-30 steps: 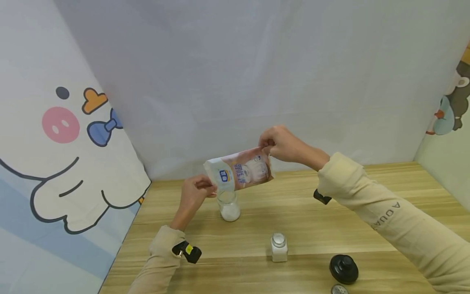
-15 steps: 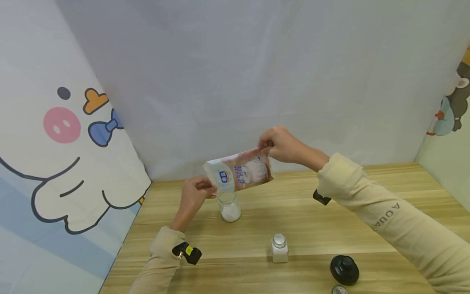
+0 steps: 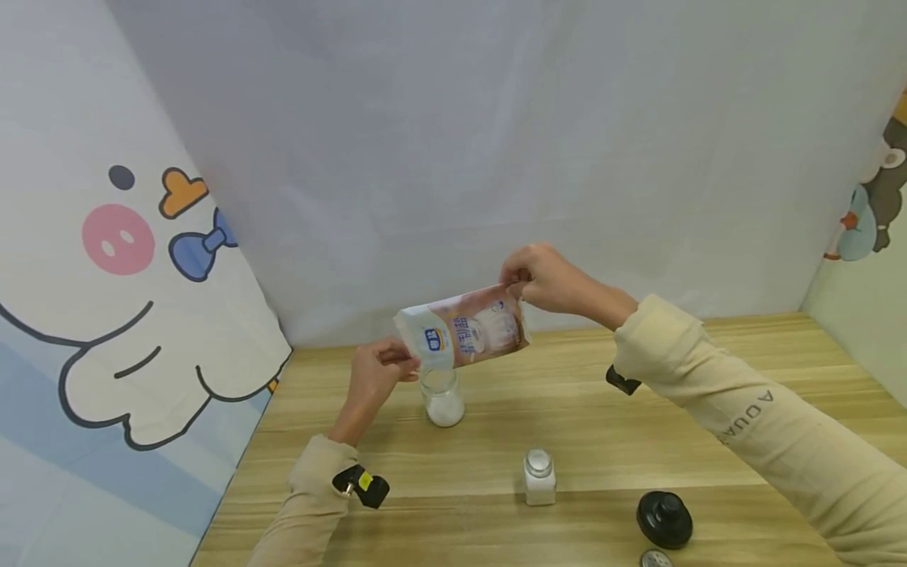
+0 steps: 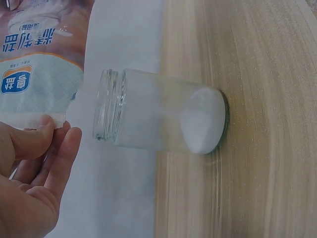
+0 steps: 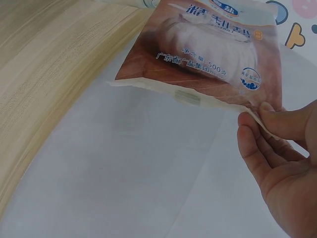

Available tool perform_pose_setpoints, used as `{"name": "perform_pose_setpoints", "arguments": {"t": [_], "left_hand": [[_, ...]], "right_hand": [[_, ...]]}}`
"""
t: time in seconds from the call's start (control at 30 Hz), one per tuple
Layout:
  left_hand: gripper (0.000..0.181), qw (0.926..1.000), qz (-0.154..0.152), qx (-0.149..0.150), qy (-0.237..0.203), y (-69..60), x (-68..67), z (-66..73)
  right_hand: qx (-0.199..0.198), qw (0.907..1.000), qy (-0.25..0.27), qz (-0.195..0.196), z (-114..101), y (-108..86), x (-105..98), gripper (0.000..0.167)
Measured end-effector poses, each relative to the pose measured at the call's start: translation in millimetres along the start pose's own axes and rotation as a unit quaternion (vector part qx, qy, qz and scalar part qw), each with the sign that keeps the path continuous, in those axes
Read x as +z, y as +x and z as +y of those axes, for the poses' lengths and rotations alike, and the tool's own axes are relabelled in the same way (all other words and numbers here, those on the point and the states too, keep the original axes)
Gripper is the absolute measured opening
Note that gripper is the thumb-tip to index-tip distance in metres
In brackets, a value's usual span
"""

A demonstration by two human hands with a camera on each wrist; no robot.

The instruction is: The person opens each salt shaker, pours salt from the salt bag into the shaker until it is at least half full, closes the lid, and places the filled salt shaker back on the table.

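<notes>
A brown and pale blue salt bag (image 3: 475,327) is held tilted above the table, its left end lower and over a glass jar (image 3: 442,402). My left hand (image 3: 375,374) pinches a corner at that lower end. With thumb and fingers, my right hand (image 3: 549,279) pinches the raised end at its upper corner. In the left wrist view the jar (image 4: 148,111) stands open-mouthed on the table with white salt (image 4: 203,121) at its bottom. A faint whitish blur shows between the bag's lower corner and the jar's mouth.
A small glass shaker bottle (image 3: 540,479) with white contents stands nearer me on the wooden table (image 3: 425,496). To its right lie a round black lid (image 3: 664,520) and a perforated metal cap (image 3: 655,559), cut by the frame edge. A pale curtain (image 3: 496,157) hangs behind.
</notes>
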State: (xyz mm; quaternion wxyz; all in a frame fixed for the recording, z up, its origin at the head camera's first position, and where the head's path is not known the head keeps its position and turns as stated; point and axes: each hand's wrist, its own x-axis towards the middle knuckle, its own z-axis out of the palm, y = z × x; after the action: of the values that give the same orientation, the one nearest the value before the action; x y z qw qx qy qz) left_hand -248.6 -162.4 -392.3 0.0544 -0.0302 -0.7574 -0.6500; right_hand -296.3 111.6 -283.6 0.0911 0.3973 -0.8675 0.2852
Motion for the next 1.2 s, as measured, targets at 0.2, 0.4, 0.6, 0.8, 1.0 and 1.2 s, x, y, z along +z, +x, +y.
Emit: {"name": "perform_pose_setpoints", "arguments": {"t": [0.2, 0.4, 0.6, 0.8, 1.0, 1.2], "left_hand": [[0.009, 0.9999, 0.011, 0.004, 0.000, 10.9, -2.5, -21.3], [0.009, 0.9999, 0.011, 0.003, -0.003, 11.4, -2.5, -21.0], [0.009, 0.9999, 0.010, 0.003, 0.002, 11.6, -2.8, -20.3], [0.009, 0.9999, 0.012, 0.004, 0.003, 10.7, -3.6, -19.1], [0.010, 0.9999, 0.012, 0.000, 0.002, 10.2, -4.5, -19.1], [0.011, 0.9999, 0.012, -0.001, 0.005, 10.0, -5.3, -19.9]], "right_hand": [[-0.003, 1.0000, -0.003, 0.002, 1, 1.0, 1, 0.023], [-0.005, 1.0000, 0.001, 0.001, 2, 1.4, 1, 0.024], [-0.004, 1.0000, 0.001, 0.002, 2, 1.7, 0, 0.023], [-0.007, 1.0000, -0.001, 0.005, 1, 2.4, 1, 0.023], [-0.009, 0.9999, 0.002, 0.004, 0, 3.0, 1, 0.022], [-0.008, 1.0000, 0.002, 0.002, 0, 4.1, 2, 0.022]]}}
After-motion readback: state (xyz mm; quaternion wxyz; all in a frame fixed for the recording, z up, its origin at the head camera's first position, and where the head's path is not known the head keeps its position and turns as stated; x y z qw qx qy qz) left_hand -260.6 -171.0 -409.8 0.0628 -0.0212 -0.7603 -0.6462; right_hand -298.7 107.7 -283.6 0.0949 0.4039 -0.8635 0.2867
